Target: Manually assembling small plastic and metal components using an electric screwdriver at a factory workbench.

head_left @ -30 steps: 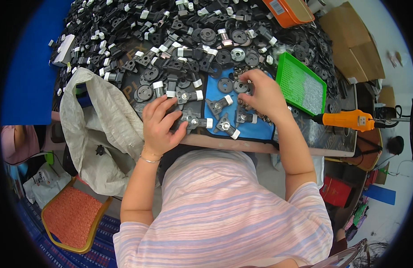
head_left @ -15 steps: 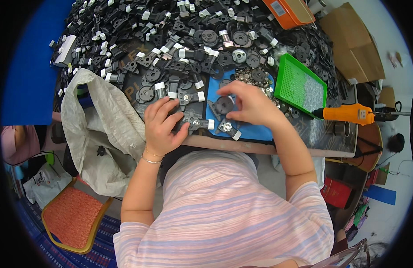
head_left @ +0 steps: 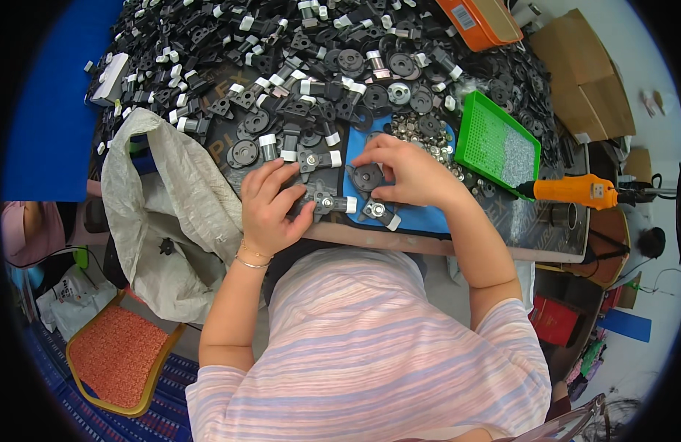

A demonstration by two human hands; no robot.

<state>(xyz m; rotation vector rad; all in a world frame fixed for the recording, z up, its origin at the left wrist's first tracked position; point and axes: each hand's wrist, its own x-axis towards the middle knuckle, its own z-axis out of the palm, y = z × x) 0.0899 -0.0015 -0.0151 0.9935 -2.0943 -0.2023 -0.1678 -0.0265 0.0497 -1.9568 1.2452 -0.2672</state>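
My right hand is closed round the edges of a round black plastic disc, thumb on the near side and fingers on the far side. The disc lies over the blue mat. My left hand is curled over one end of a black bracket with a white-capped cylinder; its fingers partly hide that bracket. Just beyond it lies a similar white-capped bracket. A smaller bracket with a white end rests on the mat below the disc, near my right thumb.
Heaps of black parts with white caps cover the table's far side. Small metal pieces lie beyond my right hand. A green tray of tiny pieces and an orange electric screwdriver are right; a whitish sack hangs left.
My right fingers have shifted slightly left with the disc, which shows a little flatter now. My left hand stays on its bracket. The whole view has moved very slightly.
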